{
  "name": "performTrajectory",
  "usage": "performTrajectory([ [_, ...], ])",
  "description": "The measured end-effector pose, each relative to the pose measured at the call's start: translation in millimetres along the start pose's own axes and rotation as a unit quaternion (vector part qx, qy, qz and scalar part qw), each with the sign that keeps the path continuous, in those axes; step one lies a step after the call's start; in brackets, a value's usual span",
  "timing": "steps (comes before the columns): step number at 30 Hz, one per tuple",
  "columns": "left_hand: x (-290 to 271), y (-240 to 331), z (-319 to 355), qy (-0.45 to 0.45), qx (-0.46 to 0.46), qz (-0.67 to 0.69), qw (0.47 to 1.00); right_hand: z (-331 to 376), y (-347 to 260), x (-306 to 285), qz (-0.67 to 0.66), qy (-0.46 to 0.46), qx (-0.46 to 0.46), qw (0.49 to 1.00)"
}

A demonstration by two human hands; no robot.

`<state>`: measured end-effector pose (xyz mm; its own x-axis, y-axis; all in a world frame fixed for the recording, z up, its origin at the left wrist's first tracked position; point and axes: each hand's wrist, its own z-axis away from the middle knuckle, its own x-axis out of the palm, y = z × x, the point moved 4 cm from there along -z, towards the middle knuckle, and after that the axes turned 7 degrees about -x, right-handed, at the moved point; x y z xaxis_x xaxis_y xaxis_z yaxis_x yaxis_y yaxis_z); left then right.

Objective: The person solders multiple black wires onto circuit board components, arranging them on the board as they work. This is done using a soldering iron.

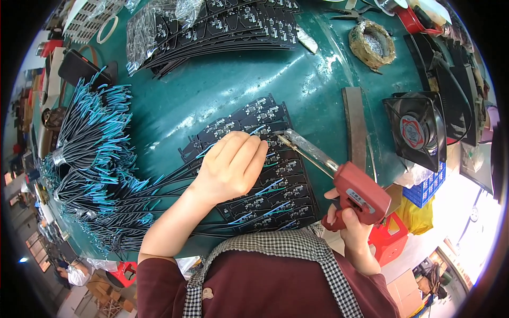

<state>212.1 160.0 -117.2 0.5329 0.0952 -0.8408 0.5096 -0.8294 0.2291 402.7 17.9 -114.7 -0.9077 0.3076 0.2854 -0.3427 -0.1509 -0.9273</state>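
A panel of black circuit boards (289, 183) lies on the green table before me, several black cables with stripped blue ends running onto it from the left. Over its upper part, my left hand (230, 161) is closed, fingers bent together around a wire (258, 129) whose blue end shows past the fingertips. My right hand (350, 225) grips the handle of a red soldering gun (363, 193). The gun's long tip reaches up and left to the board, just right of my left fingers. Whether the tip touches the wire is too small to tell.
Bundled black cables with blue ends (98, 153) cover the left side. More circuit boards (222, 26) are stacked at the back. A brown bar (355, 127), a black fan (416, 130), a round crusted pot (372, 45) and pliers (347, 14) lie right; a phone (82, 68) is far left.
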Motion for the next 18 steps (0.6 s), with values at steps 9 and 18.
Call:
performTrajectory([
  [9, 1.0, -0.2, -2.2, -0.041, -0.020, 0.005, 0.999, -0.2, -0.8, 3.6, 0.010, 0.007, 0.023, 1.000],
  [18, 2.3, 0.3, -4.1, -0.026, -0.041, 0.016, 0.999, 4.7, 6.7, -3.4, 0.037, 0.005, 0.043, 0.998],
])
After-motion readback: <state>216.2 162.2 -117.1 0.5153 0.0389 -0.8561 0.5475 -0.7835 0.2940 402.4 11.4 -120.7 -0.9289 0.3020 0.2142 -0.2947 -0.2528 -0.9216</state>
